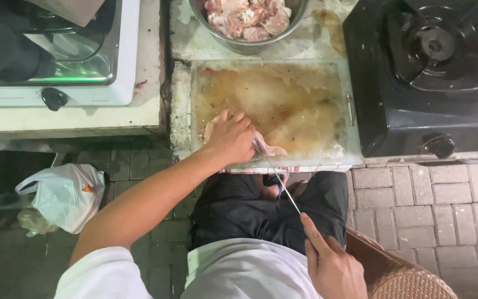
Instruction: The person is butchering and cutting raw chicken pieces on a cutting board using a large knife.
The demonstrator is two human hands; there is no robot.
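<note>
The left hand (230,138) presses raw chicken (266,147) flat on the wet cutting board (283,99); the right hand (330,266) grips a thin knife (283,185), whose blade could slip toward the fingers.

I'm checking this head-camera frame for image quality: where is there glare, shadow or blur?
Head view: glare shines off the wet translucent plastic cutting board; the paved floor at lower left sits in deep shadow around the white plastic bag; the thin knife blade looks faint; the left hand and right hand are fairly sharp.
</note>
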